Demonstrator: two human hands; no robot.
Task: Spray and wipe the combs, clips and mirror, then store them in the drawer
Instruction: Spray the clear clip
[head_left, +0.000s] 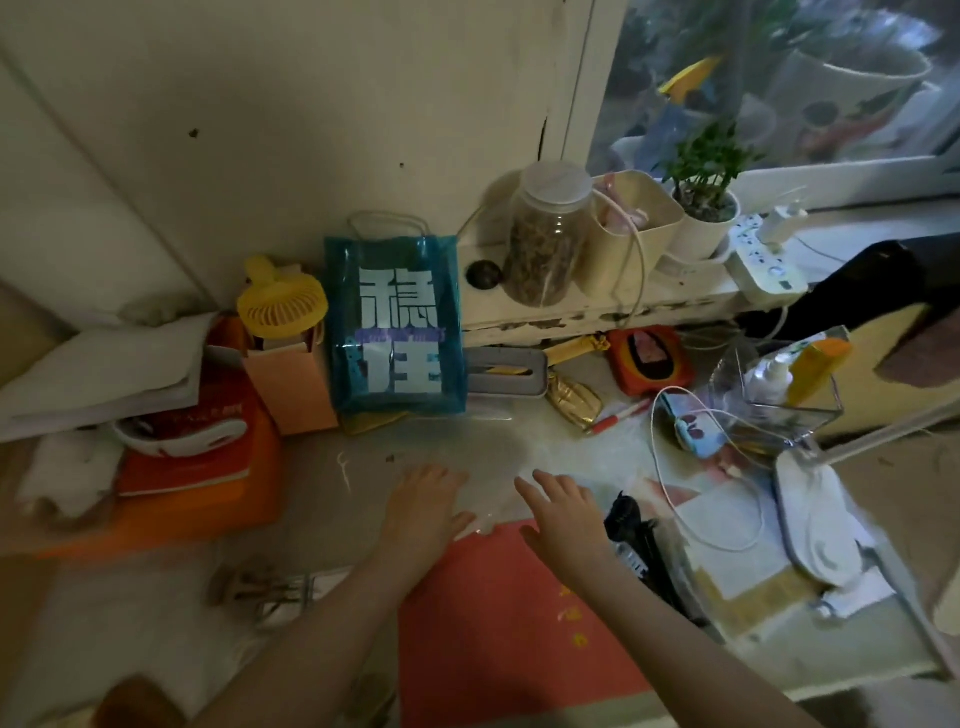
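Head view: two hands, left (423, 506) and right (563, 512), spread flat, empty, on one desk (322, 499)

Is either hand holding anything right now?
Nothing is held. The left hand and right hand hover open, fingers spread, over the desk.

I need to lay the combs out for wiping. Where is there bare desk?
Bare patch: just beyond both hands, in front of the blue bag. Crowded: orange box left, cables and black comb right.
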